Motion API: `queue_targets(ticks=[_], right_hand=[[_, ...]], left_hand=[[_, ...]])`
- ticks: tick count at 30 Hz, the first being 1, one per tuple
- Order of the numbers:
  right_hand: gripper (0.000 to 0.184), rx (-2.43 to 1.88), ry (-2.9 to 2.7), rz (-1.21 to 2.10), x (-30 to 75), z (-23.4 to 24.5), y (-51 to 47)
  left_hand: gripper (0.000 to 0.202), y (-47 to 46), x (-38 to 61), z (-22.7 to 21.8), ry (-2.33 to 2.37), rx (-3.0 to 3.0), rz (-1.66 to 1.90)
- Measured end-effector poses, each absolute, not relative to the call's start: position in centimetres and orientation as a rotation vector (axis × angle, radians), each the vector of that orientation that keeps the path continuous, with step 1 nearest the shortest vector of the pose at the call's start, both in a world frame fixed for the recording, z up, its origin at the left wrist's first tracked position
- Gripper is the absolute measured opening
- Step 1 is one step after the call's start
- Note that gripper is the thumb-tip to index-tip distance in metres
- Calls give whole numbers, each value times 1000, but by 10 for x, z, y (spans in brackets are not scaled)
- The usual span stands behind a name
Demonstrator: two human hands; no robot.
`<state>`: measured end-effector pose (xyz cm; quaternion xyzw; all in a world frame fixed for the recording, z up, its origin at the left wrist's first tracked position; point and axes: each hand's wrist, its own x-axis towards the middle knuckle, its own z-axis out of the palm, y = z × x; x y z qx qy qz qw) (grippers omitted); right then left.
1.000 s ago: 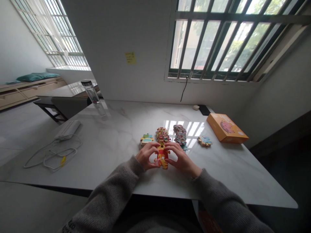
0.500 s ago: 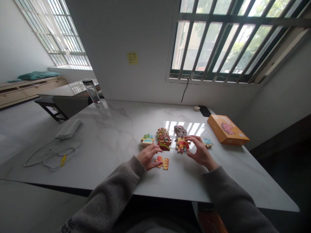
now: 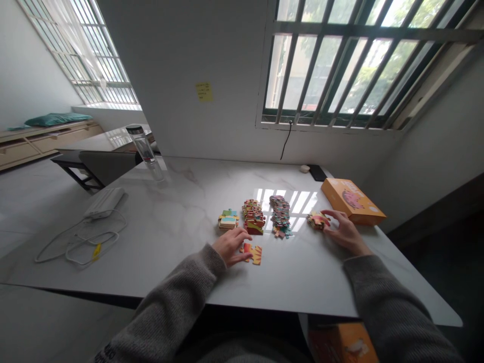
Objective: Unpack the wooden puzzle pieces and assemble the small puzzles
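Observation:
My right hand (image 3: 345, 234) pinches a red-and-yellow puzzle piece (image 3: 320, 220) between thumb and fingers, over a small pile of pieces at the right. Whether the piece touches that pile, I cannot tell. Resting low on the table, my left hand (image 3: 230, 247) has its fingers apart, the thumb at the edge of an orange puzzle piece (image 3: 256, 255). Just beyond it stand a short stack of puzzle pieces (image 3: 228, 220) and a longer red-brown row of pieces (image 3: 254, 217). A third row of overlapping pieces (image 3: 280, 212), greyish pink, lies between my hands.
An orange box (image 3: 353, 200) sits at the table's right edge, near a black phone (image 3: 317, 173) and a small white object (image 3: 304, 169). To the left are a white device with a cable (image 3: 105, 203) and a glass bottle (image 3: 141, 144). Another orange box (image 3: 353, 343) shows below the table edge.
My right hand has moved right with the red-and-yellow piece, from the greyish-pink row to the small pile near the box. My left hand has stayed beside the orange piece.

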<state>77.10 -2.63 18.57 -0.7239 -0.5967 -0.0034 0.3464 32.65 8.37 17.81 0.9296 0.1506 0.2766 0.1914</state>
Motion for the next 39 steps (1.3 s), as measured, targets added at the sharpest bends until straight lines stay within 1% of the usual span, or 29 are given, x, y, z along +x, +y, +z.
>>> queue_targets(ticks=[8, 10, 11, 14, 15, 17, 22, 25, 27, 34, 37, 39], right_hand=[[55, -1846, -1602, 78, 774, 182, -25], [57, -1837, -1651, -8, 771, 186, -25], [56, -1830, -1672, -89, 767, 189, -26], [51, -1764, -1729, -350, 739, 200, -26], [50, -1727, -1759, -390, 725, 203, -26], [48, -1636, -1862, -381, 693, 209, -25], [44, -1423, -2111, -168, 619, 214, -25], [46, -1337, -2171, 12, 593, 213, -24], [44, -1287, -2149, 163, 580, 212, -24], [32, -1261, -1719, 881, 545, 207, -18], [35, -1170, -1460, 1090, 537, 205, -13], [37, -1124, -1318, 1167, 534, 205, -11]], left_hand=[[41, 82, 326, 182, 477, 2603, 744], [40, 80, 326, 184, 469, 2631, 739], [43, 79, 325, 185, 462, 2651, 723], [60, 76, 324, 187, 467, 2696, 641], [64, 75, 323, 187, 476, 2700, 615], [65, 75, 323, 187, 487, 2697, 580], [58, 78, 325, 183, 457, 2687, 583], [53, 78, 328, 181, 446, 2690, 714], [51, 78, 329, 181, 422, 2683, 817], [43, 73, 328, 193, 358, 2673, 1013], [36, 71, 327, 199, 496, 2689, 1130], [29, 70, 327, 201, 572, 2676, 1229]])
